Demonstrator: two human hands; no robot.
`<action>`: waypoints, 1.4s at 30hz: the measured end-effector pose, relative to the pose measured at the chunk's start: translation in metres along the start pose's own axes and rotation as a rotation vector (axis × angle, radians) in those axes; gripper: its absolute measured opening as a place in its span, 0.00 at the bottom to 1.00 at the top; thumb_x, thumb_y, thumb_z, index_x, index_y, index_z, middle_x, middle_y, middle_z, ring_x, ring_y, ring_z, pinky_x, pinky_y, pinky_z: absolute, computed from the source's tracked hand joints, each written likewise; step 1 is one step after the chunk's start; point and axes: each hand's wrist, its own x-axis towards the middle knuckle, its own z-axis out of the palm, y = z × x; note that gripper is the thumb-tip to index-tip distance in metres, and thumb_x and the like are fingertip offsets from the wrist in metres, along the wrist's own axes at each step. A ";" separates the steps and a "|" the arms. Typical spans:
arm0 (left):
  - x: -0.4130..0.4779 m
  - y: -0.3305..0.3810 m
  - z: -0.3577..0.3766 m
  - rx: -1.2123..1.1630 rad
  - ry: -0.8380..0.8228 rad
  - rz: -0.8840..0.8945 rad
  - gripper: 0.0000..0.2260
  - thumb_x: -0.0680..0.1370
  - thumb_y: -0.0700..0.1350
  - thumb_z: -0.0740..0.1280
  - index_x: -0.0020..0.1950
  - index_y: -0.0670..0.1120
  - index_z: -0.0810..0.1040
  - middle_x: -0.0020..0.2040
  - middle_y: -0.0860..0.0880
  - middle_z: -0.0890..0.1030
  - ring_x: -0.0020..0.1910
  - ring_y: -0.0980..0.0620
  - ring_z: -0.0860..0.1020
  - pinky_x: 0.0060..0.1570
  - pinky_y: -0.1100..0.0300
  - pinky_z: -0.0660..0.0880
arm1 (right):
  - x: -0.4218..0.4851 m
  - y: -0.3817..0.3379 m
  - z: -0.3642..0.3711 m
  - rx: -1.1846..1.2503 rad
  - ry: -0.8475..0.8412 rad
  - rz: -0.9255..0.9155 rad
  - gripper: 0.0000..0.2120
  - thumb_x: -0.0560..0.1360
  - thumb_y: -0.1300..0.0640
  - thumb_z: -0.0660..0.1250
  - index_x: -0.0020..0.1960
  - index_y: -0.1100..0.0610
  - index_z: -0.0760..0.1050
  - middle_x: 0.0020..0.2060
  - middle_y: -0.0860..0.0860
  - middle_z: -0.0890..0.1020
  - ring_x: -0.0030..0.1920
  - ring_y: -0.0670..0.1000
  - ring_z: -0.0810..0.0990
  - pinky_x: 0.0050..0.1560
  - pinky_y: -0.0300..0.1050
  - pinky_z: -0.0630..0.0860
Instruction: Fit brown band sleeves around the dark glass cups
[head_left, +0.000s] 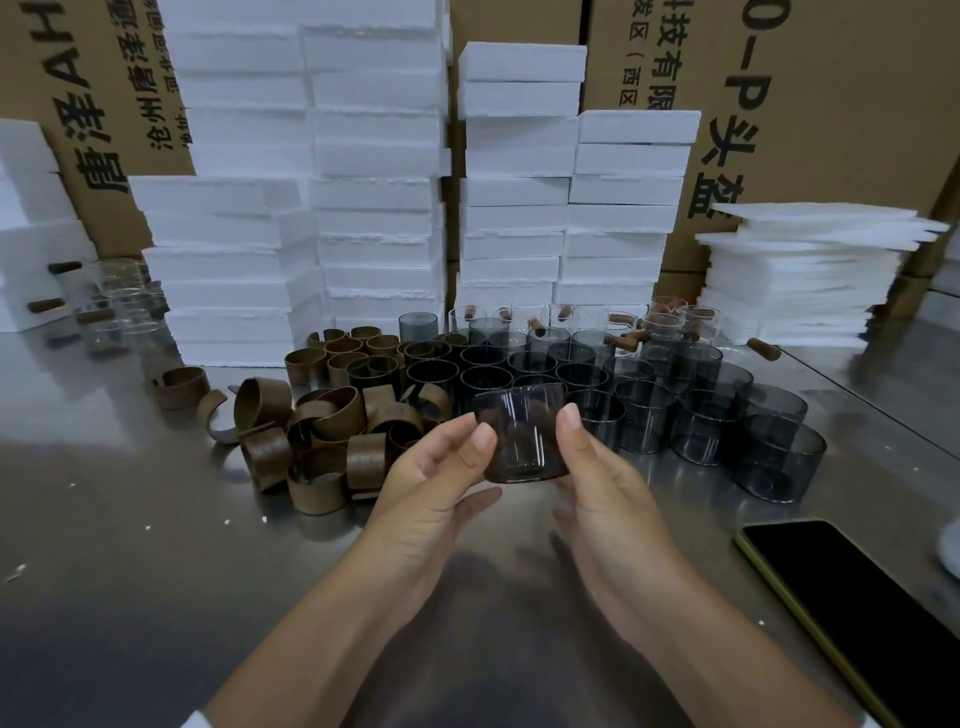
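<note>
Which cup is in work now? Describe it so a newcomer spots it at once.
On the steel table, find the block of dark glass cups. Just in front of it, the left hand and right hand grip one cup. It alone is off the table, tinted brownish.

Your right hand (608, 499) hides its fingers behind the cup (522, 436); the phone (852, 613) runs off the view's right and bottom edges.
</note>
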 end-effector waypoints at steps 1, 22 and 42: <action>0.000 -0.001 0.000 0.010 0.002 0.001 0.31 0.64 0.58 0.73 0.63 0.46 0.76 0.60 0.45 0.81 0.60 0.49 0.79 0.54 0.56 0.74 | 0.000 0.000 0.000 -0.003 0.025 -0.006 0.26 0.65 0.37 0.66 0.56 0.51 0.83 0.54 0.49 0.85 0.60 0.48 0.80 0.67 0.51 0.70; 0.000 -0.003 -0.001 0.027 -0.165 0.057 0.31 0.60 0.66 0.75 0.58 0.51 0.81 0.60 0.47 0.81 0.58 0.54 0.78 0.59 0.56 0.70 | 0.005 -0.001 -0.005 0.084 0.119 0.039 0.29 0.55 0.39 0.73 0.53 0.51 0.82 0.49 0.48 0.86 0.48 0.44 0.81 0.49 0.42 0.72; 0.000 -0.008 -0.001 0.080 -0.192 0.086 0.22 0.71 0.53 0.70 0.62 0.47 0.79 0.61 0.44 0.80 0.63 0.45 0.77 0.65 0.46 0.70 | 0.000 -0.001 0.001 -0.105 0.134 -0.042 0.35 0.55 0.40 0.72 0.60 0.51 0.78 0.51 0.48 0.85 0.51 0.43 0.83 0.51 0.39 0.77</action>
